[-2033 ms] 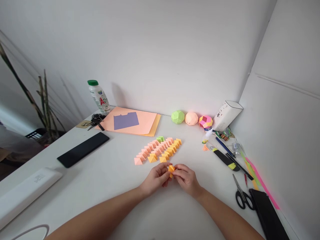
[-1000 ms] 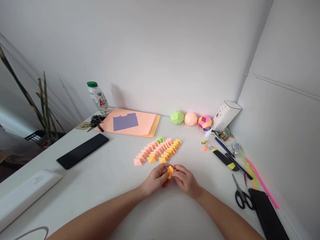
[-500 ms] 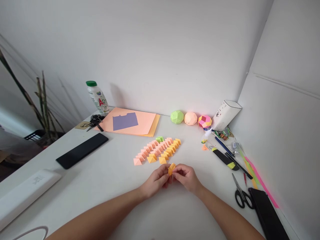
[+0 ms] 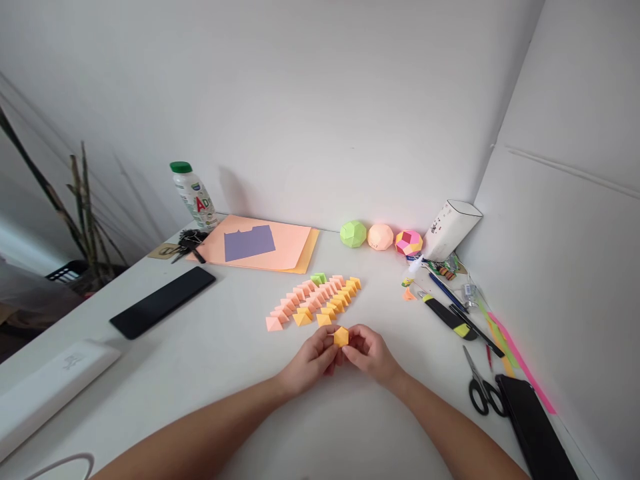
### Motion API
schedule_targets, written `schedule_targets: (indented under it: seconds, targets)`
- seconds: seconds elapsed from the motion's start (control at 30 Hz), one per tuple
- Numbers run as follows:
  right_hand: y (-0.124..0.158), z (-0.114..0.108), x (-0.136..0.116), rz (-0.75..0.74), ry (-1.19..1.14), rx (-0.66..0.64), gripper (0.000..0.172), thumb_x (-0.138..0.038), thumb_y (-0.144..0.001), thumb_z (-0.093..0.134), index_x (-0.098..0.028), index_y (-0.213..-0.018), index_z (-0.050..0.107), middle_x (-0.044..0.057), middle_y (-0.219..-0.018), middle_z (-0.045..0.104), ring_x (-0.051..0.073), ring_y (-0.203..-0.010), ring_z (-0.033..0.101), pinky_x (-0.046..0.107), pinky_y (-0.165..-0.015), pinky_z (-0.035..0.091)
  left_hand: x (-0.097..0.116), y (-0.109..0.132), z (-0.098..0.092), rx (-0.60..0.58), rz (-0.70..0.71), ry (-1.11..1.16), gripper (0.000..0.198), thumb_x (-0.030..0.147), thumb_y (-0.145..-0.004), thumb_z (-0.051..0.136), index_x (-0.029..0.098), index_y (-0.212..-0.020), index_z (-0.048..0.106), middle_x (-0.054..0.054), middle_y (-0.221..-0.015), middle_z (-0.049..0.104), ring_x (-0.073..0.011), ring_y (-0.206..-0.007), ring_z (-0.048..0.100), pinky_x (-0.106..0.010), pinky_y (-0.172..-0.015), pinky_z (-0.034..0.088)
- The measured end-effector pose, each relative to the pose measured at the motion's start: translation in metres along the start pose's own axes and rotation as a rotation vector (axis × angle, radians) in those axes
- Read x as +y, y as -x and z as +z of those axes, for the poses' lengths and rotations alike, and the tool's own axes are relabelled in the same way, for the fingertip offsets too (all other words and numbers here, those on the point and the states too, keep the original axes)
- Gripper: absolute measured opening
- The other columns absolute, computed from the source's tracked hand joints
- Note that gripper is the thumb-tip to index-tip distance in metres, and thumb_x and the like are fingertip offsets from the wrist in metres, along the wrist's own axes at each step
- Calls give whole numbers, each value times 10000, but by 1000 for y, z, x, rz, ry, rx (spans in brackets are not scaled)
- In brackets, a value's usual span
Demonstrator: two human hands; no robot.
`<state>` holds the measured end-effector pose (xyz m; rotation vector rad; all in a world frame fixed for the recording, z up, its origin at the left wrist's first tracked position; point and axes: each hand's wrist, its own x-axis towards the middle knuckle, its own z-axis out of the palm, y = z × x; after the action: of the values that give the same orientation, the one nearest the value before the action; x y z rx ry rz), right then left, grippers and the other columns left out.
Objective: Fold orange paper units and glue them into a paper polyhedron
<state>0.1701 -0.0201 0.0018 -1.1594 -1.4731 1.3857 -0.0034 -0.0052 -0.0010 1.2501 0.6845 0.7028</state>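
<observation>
Between my two hands is a small folded piece of yellow-orange paper (image 4: 341, 337), its five-sided face turned up toward me. My left hand (image 4: 315, 355) pinches it from the left, with thumb and fingers closed. From the right, my right hand (image 4: 369, 353) holds its other edge, fingers curled behind. Just beyond my hands stand rows of folded paper pieces: pink ones (image 4: 274, 324), yellow-orange ones (image 4: 325, 320) and a few green ones (image 4: 319, 278).
Paper balls, green (image 4: 353, 234), peach (image 4: 381, 237) and multicoloured (image 4: 409, 242), rest by the wall. At right lie a box cutter (image 4: 449, 316), scissors (image 4: 481, 383) and a black phone-like slab (image 4: 535, 427). Paper sheets (image 4: 293, 240), a bottle (image 4: 194, 193) and a black bar (image 4: 164, 302) are left.
The yellow-orange paper piece has been turned from a narrow, tilted view to show its five-sided face. My hands stay in nearly the same place.
</observation>
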Motion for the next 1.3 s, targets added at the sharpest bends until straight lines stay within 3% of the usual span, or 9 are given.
schedule_targets:
  seconds: [0.2, 0.33, 0.47, 0.7, 0.87, 1.03, 1.17, 1.3]
  targets:
    - [0, 1, -1, -35, 149, -20, 54, -185, -778, 526, -192, -725, 524, 10, -744, 604, 138, -633, 569, 257, -569, 448, -7, 2, 1, -2, 72, -154, 268, 325, -884, 411, 199, -1121, 415, 31, -665, 493, -109, -569, 444, -248, -554, 380]
    - [-1, 2, -1, -67, 259, 10, 110, -111, -684, 534, -187, -622, 486, 3, -703, 585, 124, -577, 529, 236, -504, 405, -8, 3, 2, -22, 122, -266, 261, 265, -868, 415, 205, -1122, 431, 41, -641, 480, -112, -585, 432, -245, -567, 375]
    - [-2, 1, 3, -115, 333, 20, 105, -84, -634, 526, -177, -595, 496, 2, -699, 567, 111, -558, 492, 226, -489, 380, -5, 4, 3, -36, 88, -249, 265, 240, -853, 428, 196, -1113, 433, 55, -612, 463, -100, -552, 399, -238, -549, 356]
    - [-3, -7, 0, -73, 239, -39, 77, -94, -670, 524, -167, -681, 548, -1, -713, 540, 107, -566, 484, 223, -497, 380, 4, 3, 4, -10, -24, -115, 264, 289, -838, 460, 178, -1078, 450, 51, -595, 480, -97, -527, 415, -237, -527, 347]
    - [0, -4, -1, -41, 194, -13, 79, -128, -703, 530, -182, -652, 503, -22, -654, 469, 105, -543, 459, 223, -479, 374, 3, 2, 5, 50, -26, -86, 289, 322, -813, 510, 198, -1070, 464, 70, -568, 455, -111, -535, 476, -243, -531, 368]
    - [0, -2, -3, -82, 221, -11, 73, -144, -691, 554, -182, -642, 515, 0, -690, 521, 125, -582, 489, 243, -511, 397, 2, 3, 4, 31, -1, -93, 278, 349, -837, 486, 180, -1057, 471, 56, -582, 482, -107, -548, 479, -248, -547, 376]
    - [0, -5, -8, -29, 88, -42, 22, -200, -751, 544, -179, -743, 550, 2, -691, 555, 141, -615, 540, 268, -571, 434, 5, 3, 3, 30, -23, -63, 311, 376, -831, 491, 175, -1067, 470, 71, -571, 439, -85, -503, 407, -227, -501, 331]
    - [0, -6, -7, 51, -54, -31, 163, -326, -801, 562, -189, -887, 547, -14, -686, 570, 139, -604, 568, 273, -577, 455, 4, 1, 2, 78, -42, -109, 389, 357, -798, 543, 171, -1128, 453, 97, -538, 371, -71, -474, 309, -218, -485, 281]
